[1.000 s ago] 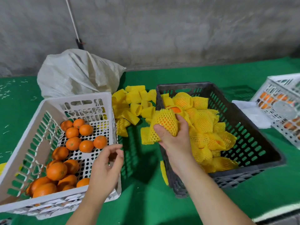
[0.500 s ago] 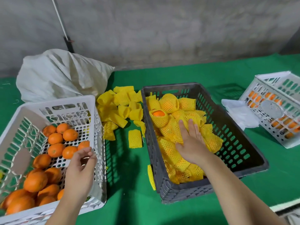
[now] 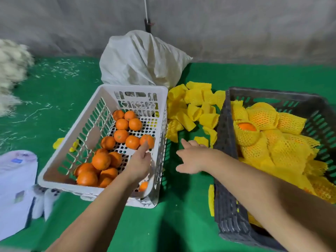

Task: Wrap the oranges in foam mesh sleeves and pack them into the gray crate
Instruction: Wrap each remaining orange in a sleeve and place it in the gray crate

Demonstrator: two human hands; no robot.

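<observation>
A white perforated crate [image 3: 76, 142] holds several bare oranges [image 3: 121, 136]. My left hand [image 3: 140, 164] reaches inside it, one fingertip touching an orange [image 3: 147, 140] near the right wall, nothing gripped. A pile of empty yellow foam mesh sleeves [image 3: 192, 110] lies on the green cloth between the crates. My right hand [image 3: 192, 157] hovers open over the cloth, fingers spread beside a loose sleeve [image 3: 201, 140]. The gray crate [image 3: 227, 206] at right is filled with several sleeve-wrapped oranges [image 3: 272, 142].
A white sack [image 3: 141, 60] leans against the wall behind the white crate. White packages [image 3: 16, 188] sit at the left edge, and pale fibrous material [image 3: 11, 70] lies at far left. A yellow sleeve [image 3: 211, 200] rests beside the gray crate's near corner.
The view has swung left. My right hand left the gray crate, having let go of the wrapped orange, and moved to the cloth by the sleeves. My left hand reached deeper into the white crate.
</observation>
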